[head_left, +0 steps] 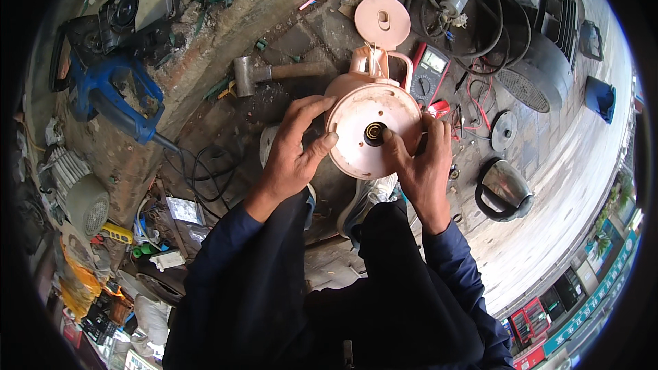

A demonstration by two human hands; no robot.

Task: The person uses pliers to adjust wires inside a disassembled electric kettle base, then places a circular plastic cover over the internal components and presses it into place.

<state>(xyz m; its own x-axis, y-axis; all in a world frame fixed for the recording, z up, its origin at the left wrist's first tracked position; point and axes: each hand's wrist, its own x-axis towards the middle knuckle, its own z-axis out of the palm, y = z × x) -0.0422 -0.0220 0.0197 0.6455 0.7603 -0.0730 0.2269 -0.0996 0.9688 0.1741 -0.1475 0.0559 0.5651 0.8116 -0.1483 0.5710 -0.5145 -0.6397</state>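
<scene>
Between my hands is a pale pink electric kettle point(353, 147), its round underside turned up toward me. A dark round socket with brass-coloured rings point(374, 133) sits in the middle of that underside. My left hand point(293, 154) grips the kettle's left side, thumb on the rim and fingers along the wall. From the right, my right hand point(426, 168) holds it with the thumb pressed at the socket's edge; its other fingers are partly hidden behind the rim. A pink round lid point(382, 22) shows beyond the kettle's far end.
A hammer point(274, 74) lies beyond my left hand. Right of the kettle are a red-and-black multimeter point(428, 72), red test leads point(480, 106), a grey disc point(504, 130) and a steel kettle point(506, 188). A blue power tool point(120, 96) lies far left; coiled cables point(473, 48) lie far right.
</scene>
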